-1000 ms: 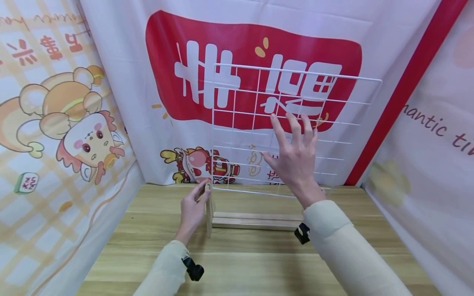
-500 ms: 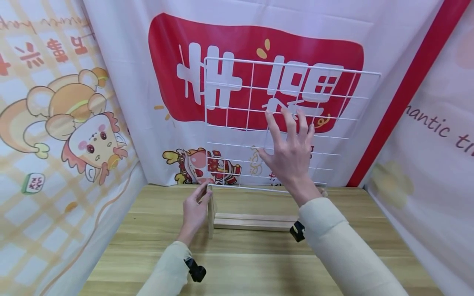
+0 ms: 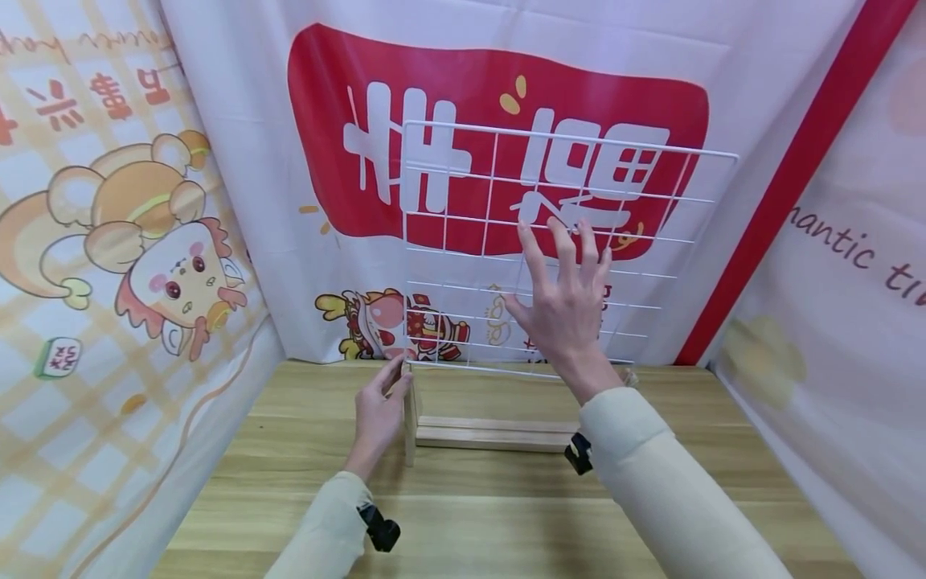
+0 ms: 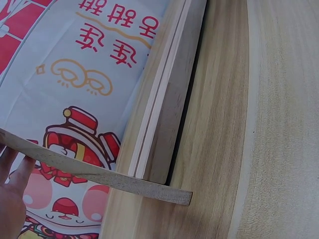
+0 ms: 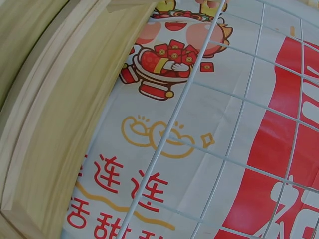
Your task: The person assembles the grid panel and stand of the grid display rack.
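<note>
A white wire grid panel [image 3: 463, 251] stands upright behind a low wooden frame, its lower left corner by the frame's left upright [image 3: 410, 422]. My left hand [image 3: 379, 410] pinches the top of that upright between thumb and fingers; in the left wrist view, fingers [image 4: 20, 174] press against the board. My right hand [image 3: 567, 322] is spread in front of the grid, fingers apart and slightly bent, fingertips at the wires. Whether they touch is unclear. The frame's wooden crossbar [image 3: 492, 434] lies low between its ends; the right end is mostly hidden by my right arm.
A wood-grain table [image 3: 463, 523] lies under the frame. Behind the grid hangs a white printed cloth [image 3: 246, 161] with a red banner. More printed cloth [image 3: 145, 322] closes off the left side, and another pale cloth [image 3: 854, 338] the right.
The grid has shifted a little left, so its lower left corner now sits at the upright's top. My right hand has moved slightly left with it. My left hand stays at the upright.
</note>
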`<move>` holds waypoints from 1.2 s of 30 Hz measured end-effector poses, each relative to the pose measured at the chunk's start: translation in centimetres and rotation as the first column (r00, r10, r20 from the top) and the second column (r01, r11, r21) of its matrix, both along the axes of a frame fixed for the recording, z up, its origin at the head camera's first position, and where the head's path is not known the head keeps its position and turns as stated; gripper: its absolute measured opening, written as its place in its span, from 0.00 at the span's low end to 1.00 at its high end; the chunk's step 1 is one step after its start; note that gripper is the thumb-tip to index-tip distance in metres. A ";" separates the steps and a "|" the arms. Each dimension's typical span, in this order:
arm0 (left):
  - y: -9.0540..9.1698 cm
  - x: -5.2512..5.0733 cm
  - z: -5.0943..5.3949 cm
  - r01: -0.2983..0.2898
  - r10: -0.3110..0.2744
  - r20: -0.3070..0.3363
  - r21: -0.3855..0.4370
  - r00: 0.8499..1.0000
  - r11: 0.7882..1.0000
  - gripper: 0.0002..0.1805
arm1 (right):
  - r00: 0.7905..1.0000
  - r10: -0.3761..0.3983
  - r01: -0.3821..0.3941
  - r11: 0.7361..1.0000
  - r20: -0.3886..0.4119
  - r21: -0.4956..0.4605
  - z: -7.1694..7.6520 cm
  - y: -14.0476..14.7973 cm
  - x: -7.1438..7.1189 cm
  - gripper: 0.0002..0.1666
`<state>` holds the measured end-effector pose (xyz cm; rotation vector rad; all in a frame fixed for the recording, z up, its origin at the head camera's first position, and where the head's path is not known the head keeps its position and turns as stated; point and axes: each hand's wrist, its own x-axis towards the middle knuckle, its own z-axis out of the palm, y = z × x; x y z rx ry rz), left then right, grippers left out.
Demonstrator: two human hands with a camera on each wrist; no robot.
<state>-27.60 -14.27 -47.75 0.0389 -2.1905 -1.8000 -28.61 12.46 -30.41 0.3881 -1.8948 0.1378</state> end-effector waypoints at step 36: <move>-0.1 -0.1 0.1 0.026 -0.026 -0.002 0.002 1.000 1.000 0.23 | 1.000 0.010 -0.009 0.999 -0.021 0.042 -0.6 0.1 -0.1 0.52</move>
